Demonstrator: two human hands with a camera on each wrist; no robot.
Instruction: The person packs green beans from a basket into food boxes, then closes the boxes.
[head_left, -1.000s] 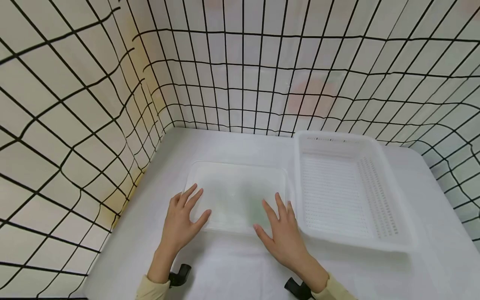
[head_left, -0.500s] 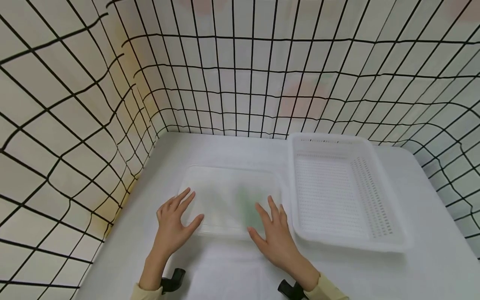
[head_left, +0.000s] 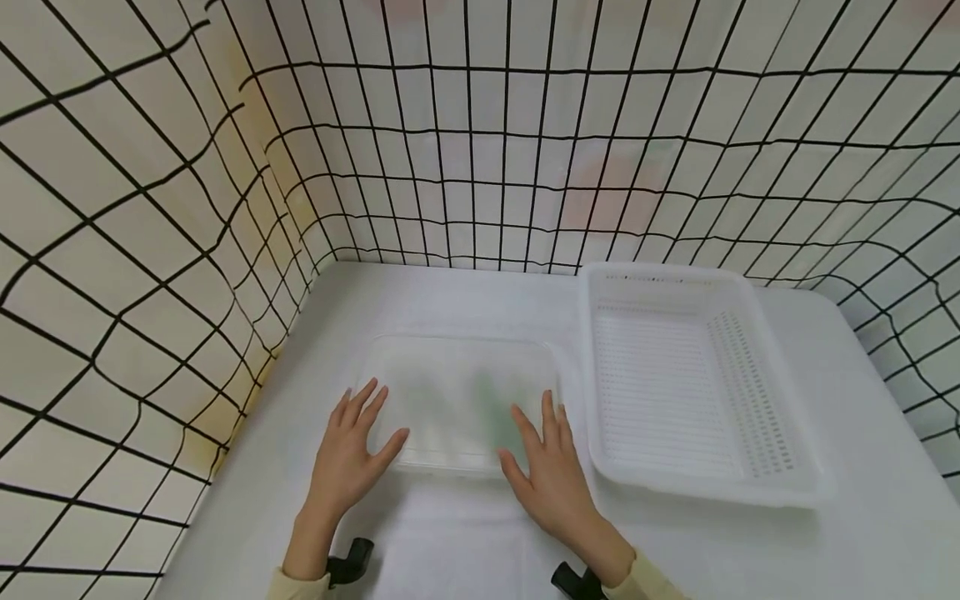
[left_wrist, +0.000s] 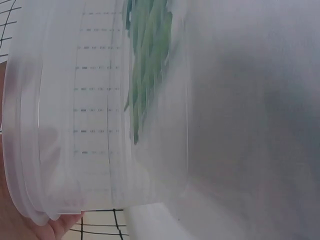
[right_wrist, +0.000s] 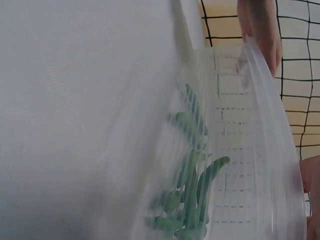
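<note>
A lidded, translucent plastic container [head_left: 457, 367] lies on the white table in the head view. Long green pods that look like green beans [right_wrist: 192, 185] show through its wall in the right wrist view; the lid blurs them from above. My left hand [head_left: 347, 458] lies over the lid's near left corner, thumb and fingers spread. Over the near right corner is my right hand [head_left: 553, 479], its fingers also spread. Neither hand is curled round anything. In the left wrist view the container's side [left_wrist: 95, 170] hides most of the left hand.
A white perforated plastic basket [head_left: 587, 392] stands just right of the container. Black wire mesh panels [head_left: 480, 179] fence the table [head_left: 450, 292] at the back, left and right. A black wrist fitting [head_left: 351, 562] sits under each forearm.
The head view has shifted a little. The container sits slightly nearer and farther from the basket than before. Both hands keep their places at its corners with fingers spread.
</note>
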